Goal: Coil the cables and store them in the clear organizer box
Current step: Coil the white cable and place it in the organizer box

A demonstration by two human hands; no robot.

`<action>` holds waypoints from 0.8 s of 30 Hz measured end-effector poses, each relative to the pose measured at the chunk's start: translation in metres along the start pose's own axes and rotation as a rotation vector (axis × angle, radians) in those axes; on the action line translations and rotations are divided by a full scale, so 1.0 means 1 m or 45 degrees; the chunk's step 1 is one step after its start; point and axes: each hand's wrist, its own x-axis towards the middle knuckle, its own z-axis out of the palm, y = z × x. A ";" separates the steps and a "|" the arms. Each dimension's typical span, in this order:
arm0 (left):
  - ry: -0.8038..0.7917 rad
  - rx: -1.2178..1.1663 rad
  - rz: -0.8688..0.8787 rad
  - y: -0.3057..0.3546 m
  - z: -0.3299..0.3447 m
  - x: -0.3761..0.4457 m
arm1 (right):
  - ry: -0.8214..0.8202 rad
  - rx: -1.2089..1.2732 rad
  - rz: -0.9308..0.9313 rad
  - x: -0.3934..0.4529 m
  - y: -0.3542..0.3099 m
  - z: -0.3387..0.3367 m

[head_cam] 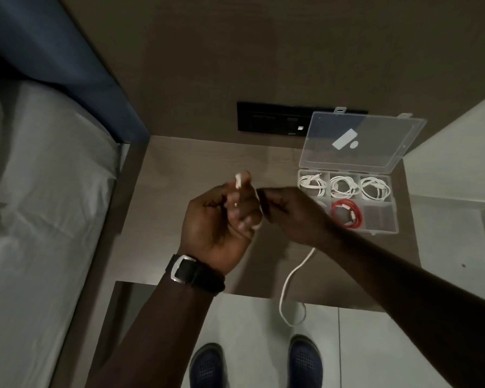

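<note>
A white cable (289,278) runs from my two hands down over the front edge of the small wooden table (179,163) and loops above the floor. My left hand (221,217) is closed around the cable's end, whose white plug sticks up above the fingers. My right hand (294,214) pinches the same cable just beside the left fingers. To the right stands the clear organizer box (381,217) with its lid (361,141) raised. Three white coils lie in its back compartments and a red coil (347,214) in the front middle one. My right hand hides the front left compartment.
A black socket panel (272,119) is on the wall behind the table. A bed with a grey sheet (39,191) and a blue headboard fills the left side. My two blue shoes (207,365) stand on the pale tiled floor below the table edge.
</note>
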 end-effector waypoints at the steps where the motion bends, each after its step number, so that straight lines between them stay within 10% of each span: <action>1: 0.025 -0.057 0.088 0.003 0.000 0.005 | -0.022 -0.041 0.033 -0.008 -0.002 0.007; 4: 0.185 0.066 0.355 0.013 -0.005 0.018 | -0.173 -0.252 0.043 -0.032 -0.010 0.017; 7: 0.323 0.938 0.546 0.006 -0.011 0.024 | -0.189 -0.321 -0.067 -0.039 -0.026 -0.004; 11: 0.124 1.550 0.404 -0.021 -0.013 0.018 | -0.058 -0.487 -0.229 -0.017 -0.036 -0.054; 19: 0.145 1.034 -0.210 -0.020 0.002 0.011 | 0.186 -0.066 -0.037 -0.020 -0.013 -0.053; 24: -0.135 0.151 -0.359 -0.013 0.008 -0.001 | 0.141 0.504 0.307 -0.066 -0.002 0.005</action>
